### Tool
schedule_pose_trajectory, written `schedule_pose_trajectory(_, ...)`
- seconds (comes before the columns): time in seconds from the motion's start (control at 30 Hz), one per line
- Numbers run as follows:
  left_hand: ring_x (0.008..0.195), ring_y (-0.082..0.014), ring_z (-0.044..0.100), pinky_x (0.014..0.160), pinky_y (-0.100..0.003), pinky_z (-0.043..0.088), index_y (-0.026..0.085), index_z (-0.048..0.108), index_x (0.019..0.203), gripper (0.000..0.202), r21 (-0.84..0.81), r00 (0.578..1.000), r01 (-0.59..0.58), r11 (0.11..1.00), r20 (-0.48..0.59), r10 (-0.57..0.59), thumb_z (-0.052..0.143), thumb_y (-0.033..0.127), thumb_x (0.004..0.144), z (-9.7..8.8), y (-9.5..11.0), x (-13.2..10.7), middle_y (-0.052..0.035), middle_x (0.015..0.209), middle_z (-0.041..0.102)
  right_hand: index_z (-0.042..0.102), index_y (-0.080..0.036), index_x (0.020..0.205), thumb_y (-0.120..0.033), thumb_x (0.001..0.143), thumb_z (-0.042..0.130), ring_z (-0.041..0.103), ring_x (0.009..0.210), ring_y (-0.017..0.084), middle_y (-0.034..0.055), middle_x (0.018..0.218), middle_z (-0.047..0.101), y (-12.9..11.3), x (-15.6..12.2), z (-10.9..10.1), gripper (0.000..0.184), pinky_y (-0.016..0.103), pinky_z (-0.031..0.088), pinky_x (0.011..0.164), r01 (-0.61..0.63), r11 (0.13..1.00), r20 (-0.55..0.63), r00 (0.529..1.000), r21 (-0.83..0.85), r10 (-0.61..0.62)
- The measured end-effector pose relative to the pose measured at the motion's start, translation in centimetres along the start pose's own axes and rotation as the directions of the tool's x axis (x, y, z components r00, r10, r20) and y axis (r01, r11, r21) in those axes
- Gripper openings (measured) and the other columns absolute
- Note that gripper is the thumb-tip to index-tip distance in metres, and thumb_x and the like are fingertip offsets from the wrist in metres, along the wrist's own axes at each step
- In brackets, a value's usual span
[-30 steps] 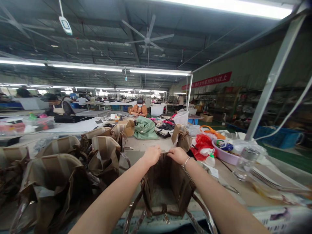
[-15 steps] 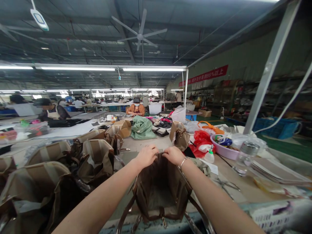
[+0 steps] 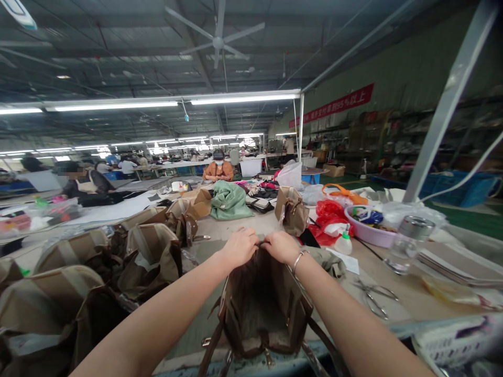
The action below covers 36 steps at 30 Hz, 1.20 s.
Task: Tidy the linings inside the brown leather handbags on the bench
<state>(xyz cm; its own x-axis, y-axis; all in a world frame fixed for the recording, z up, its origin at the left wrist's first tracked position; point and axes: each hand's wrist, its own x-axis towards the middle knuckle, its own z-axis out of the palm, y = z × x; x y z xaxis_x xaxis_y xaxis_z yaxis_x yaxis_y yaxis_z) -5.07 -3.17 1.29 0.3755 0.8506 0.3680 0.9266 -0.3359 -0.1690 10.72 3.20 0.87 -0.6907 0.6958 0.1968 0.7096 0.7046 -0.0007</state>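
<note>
At the open brown bag [image 3: 265,309], my left hand [image 3: 239,247] and right hand [image 3: 281,247] pinch its far rim [image 3: 260,242] side by side, probably to steady that one spot.

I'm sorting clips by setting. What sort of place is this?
Most likely a bag factory or workshop: several similar brown bags crowd the table, strip lights hang in long rows, and a person in orange is farther back.

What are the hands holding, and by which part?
A brown bag. The left hand and right hand pinch its far top edge, close together.
</note>
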Motion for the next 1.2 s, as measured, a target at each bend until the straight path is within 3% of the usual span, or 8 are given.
schedule_pose_trajectory(0.4, 0.087, -0.0169, 0.052, 0.098, -0.041, 0.030, 0.021, 0.063, 0.088, 0.014, 0.022, 1.000, 0.001, 1.000, -0.005, -0.001, 0.051, 0.024, 0.080, -0.1, -0.1, -0.4, -0.0037, 0.089, 0.055, 0.068, -0.020, 0.082, -0.041, 0.085, 0.039, 0.061, 0.081, 0.020, 0.0086, 0.084, 0.069, -0.2, 0.0, 0.1, 0.036, 0.026, 0.041, 0.069, 0.005, 1.000, -0.015, 1.000, 0.014, -0.005)
schedule_pose_trajectory(0.63, 0.082, -0.0167, 0.053, 0.098, -0.042, 0.029, 0.020, 0.063, 0.078, 0.015, -0.002, 1.000, 0.007, 1.000, 0.010, -0.007, 0.048, 0.021, 0.080, -0.1, 0.2, 0.0, -0.0040, 0.085, 0.057, 0.069, -0.021, 0.083, -0.042, 0.085, 0.038, 0.061, 0.083, 0.019, 0.0082, 0.086, 0.069, -0.2, 0.1, -0.1, 0.037, 0.025, 0.041, 0.071, 0.008, 1.000, 0.004, 1.000, 0.024, -0.008)
schedule_pose_trajectory(0.7, 0.081, -0.0162, 0.054, 0.095, -0.039, 0.033, 0.018, 0.062, 0.075, 0.014, -0.038, 1.000, 0.016, 0.999, 0.007, -0.016, 0.049, 0.019, 0.079, 0.1, 0.2, 0.1, -0.0042, 0.083, 0.058, 0.069, -0.021, 0.084, -0.042, 0.085, 0.038, 0.061, 0.083, 0.018, 0.0076, 0.086, 0.069, -0.2, 0.1, 0.0, 0.037, 0.024, 0.040, 0.071, 0.007, 1.000, 0.006, 1.000, 0.028, -0.007)
schedule_pose_trajectory(0.8, 0.077, -0.0156, 0.055, 0.079, -0.030, 0.042, 0.017, 0.060, 0.073, 0.011, -0.115, 0.999, 0.039, 0.993, 0.008, -0.038, 0.049, 0.016, 0.077, 0.5, 0.0, 0.2, -0.0040, 0.080, 0.058, 0.069, -0.022, 0.083, -0.042, 0.085, 0.038, 0.061, 0.081, 0.018, 0.0069, 0.085, 0.069, 0.0, 0.0, 0.1, 0.037, 0.024, 0.040, 0.070, 0.024, 0.999, -0.011, 1.000, 0.043, -0.024)
schedule_pose_trajectory(0.9, 0.074, -0.0157, 0.055, 0.068, -0.026, 0.043, 0.017, 0.059, 0.075, 0.009, -0.149, 0.997, 0.072, 0.986, 0.017, -0.071, 0.050, 0.017, 0.076, 0.9, -0.2, 0.3, -0.0038, 0.077, 0.059, 0.068, -0.022, 0.081, -0.045, 0.085, 0.037, 0.061, 0.079, 0.018, 0.0068, 0.084, 0.069, 0.2, 0.0, 0.3, 0.039, 0.025, 0.040, 0.067, 0.042, 0.998, -0.026, 0.999, 0.046, -0.041)
schedule_pose_trajectory(1.2, 0.074, -0.0170, 0.055, 0.067, -0.027, 0.043, 0.016, 0.056, 0.077, 0.010, -0.136, 0.990, 0.133, 0.982, 0.056, -0.126, 0.046, 0.018, 0.078, 1.2, -0.2, 0.4, -0.0055, 0.078, 0.058, 0.068, -0.022, 0.082, -0.042, 0.085, 0.036, 0.061, 0.081, 0.021, 0.0077, 0.084, 0.068, 0.2, 0.0, 0.2, 0.037, 0.027, 0.042, 0.067, 0.042, 0.999, -0.011, 0.999, 0.014, -0.042)
